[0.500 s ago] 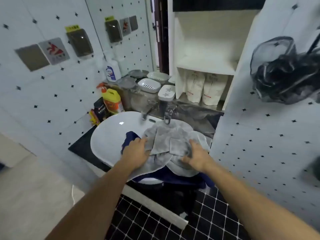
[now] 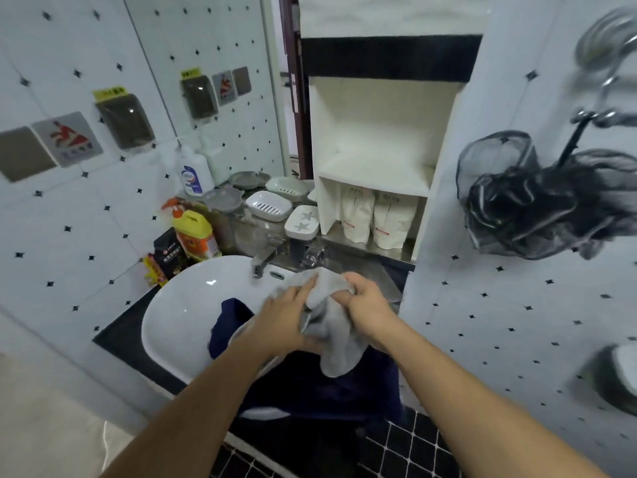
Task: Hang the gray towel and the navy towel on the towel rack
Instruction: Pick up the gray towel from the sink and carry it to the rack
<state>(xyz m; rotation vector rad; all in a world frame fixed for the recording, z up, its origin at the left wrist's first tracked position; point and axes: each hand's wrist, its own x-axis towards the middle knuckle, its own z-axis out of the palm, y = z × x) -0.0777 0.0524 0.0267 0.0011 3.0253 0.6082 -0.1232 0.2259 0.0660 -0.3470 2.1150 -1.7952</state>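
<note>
Gray towel [image 2: 329, 326] is bunched at frame centre, gripped by both the left hand [image 2: 286, 319] and the right hand [image 2: 367, 307], fingers closed on it. Half a second ago it lay spread flat. Beneath, the navy towel [image 2: 229, 322] drapes the white sink [image 2: 193, 298].
</note>
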